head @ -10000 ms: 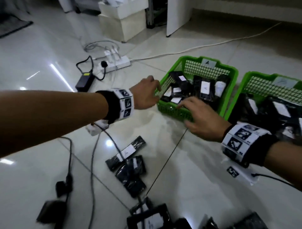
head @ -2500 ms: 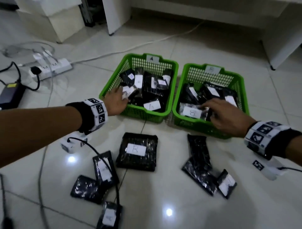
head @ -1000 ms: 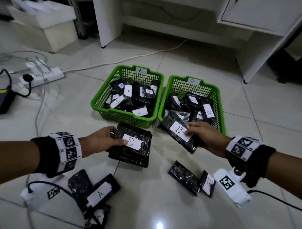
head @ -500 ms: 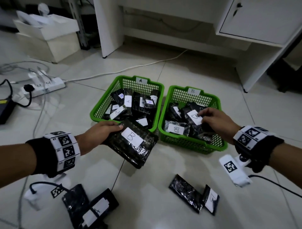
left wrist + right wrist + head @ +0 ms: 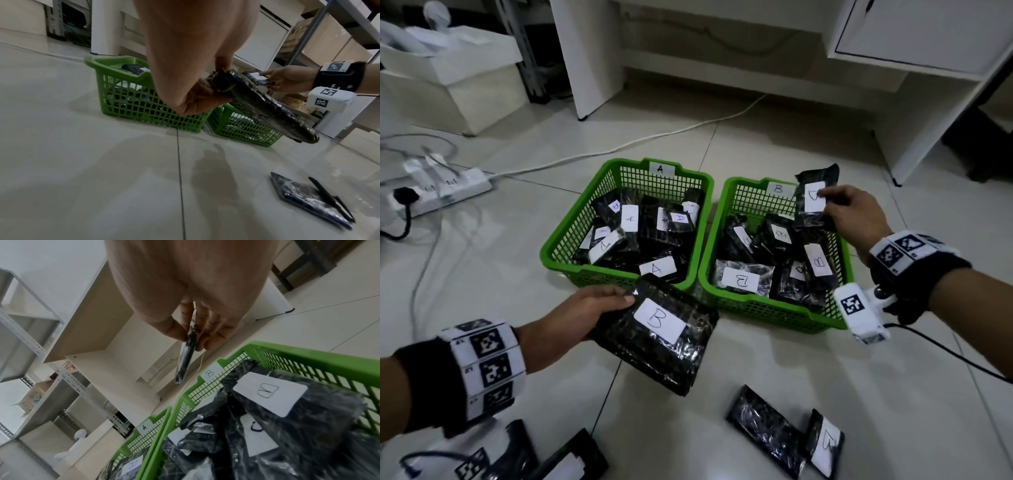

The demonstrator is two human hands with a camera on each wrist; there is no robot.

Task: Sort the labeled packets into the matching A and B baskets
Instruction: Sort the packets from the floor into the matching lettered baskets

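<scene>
Tiled floor (image 5: 774,370); both hands grasp B packets: left (image 5: 571,322) large, right (image 5: 856,216) small

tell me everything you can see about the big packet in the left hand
The big packet is a flat black slab in glossy, crinkled clear wrap, with a white label handwritten B on top. The left hand grips one corner, thumb on top, holding it tilted above the floor, just in front of the gap between the two green baskets.

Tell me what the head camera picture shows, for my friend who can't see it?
A person's left hand holds a big black packet labeled B in front of two green baskets. The right hand holds a smaller B packet over the B basket, beside the A basket; both are full of packets.
</scene>
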